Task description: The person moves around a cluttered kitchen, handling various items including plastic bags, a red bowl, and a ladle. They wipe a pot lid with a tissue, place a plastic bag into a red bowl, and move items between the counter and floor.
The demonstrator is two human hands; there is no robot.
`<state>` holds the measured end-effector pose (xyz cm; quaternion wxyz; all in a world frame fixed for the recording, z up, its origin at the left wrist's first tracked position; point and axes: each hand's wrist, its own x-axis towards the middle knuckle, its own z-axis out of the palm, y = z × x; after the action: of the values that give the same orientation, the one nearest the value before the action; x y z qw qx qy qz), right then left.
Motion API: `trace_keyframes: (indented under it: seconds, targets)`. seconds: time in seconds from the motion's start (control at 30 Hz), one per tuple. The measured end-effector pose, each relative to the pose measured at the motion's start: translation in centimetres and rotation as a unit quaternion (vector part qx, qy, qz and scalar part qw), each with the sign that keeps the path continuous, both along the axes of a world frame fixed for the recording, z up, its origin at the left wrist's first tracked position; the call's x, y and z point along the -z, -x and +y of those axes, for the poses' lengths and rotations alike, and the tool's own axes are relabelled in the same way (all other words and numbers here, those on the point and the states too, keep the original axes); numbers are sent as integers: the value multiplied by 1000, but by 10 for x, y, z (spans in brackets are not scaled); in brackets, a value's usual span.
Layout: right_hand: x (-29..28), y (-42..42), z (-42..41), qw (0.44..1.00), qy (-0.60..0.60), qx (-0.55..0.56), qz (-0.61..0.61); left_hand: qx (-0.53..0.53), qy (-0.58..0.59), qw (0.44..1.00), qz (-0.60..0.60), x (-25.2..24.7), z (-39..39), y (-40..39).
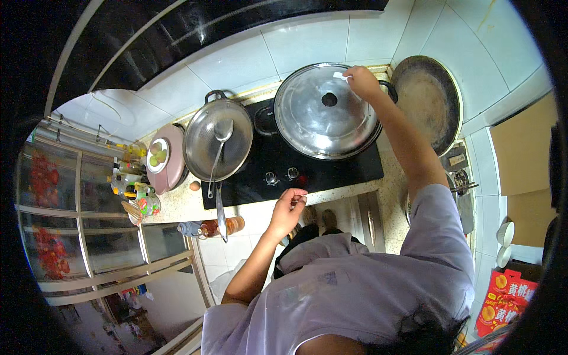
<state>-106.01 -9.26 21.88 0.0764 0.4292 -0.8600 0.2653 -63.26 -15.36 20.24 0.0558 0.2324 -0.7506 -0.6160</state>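
Observation:
My right hand [363, 83] presses a small white cloth or tissue [341, 76] onto the upper right of a large domed metal lid [310, 120]. Under that lid is a dark-handled pan on the right side of the black glass cooktop [359, 171]. My left hand [288, 211] hovers in front of the cooktop's front edge, its fingers curled and thumb near the fingertips; whether it pinches something small I cannot tell. To the left, a steel wok [197, 142] holds a metal spatula or ladle [223, 130], its handle lying over the wok's near rim.
Left on the speckled counter [173, 207] are an egg [195, 185], a pink round appliance [168, 177] bearing a plate of green fruit [158, 155], and several bottles [128, 179]. A large dark pan [426, 102] leans against the right wall. The range hood [199, 35] hangs above.

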Motion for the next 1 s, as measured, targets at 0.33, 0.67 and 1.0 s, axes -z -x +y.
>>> trace_keyframes:
  seconds: [0.33, 0.67, 1.0]
  targets:
    - [-36, -75, 3, 955, 71, -289, -2, -15, -28, 999, -30, 18, -4, -6]
    - [-2, -64, -20, 897, -67, -349, 264, -12, -36, 998, -48, 14, 2, -14]
    - [-21, -62, -24, 858, -81, -412, 295, -49, -48, 997, -31, 16, -4, -23]
